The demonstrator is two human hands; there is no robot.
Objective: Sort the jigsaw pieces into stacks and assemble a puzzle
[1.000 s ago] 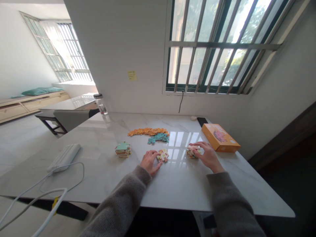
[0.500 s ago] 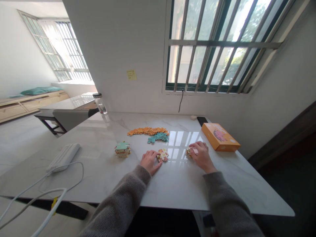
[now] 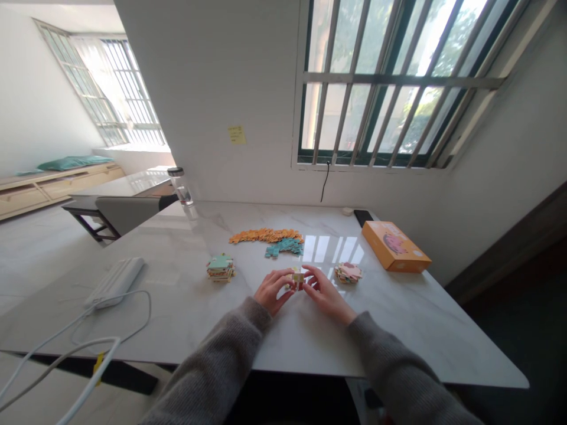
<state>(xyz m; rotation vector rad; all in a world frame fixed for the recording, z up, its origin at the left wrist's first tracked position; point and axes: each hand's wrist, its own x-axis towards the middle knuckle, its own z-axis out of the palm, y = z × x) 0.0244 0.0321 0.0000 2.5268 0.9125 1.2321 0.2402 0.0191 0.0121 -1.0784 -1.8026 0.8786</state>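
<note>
Both the left hand [image 3: 271, 289] and right hand [image 3: 325, 291] pinch a small yellow-and-red cluster of puzzle pieces [image 3: 297, 278], seemingly joined, low over the table [image 3: 310, 336], fingers curled around it.

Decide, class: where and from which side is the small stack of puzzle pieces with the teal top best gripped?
Probably pinch the teal-topped stack by its two opposite side edges, coming straight down from above. It lies flat on the table with bare surface all around, and both hands are elsewhere.
</note>
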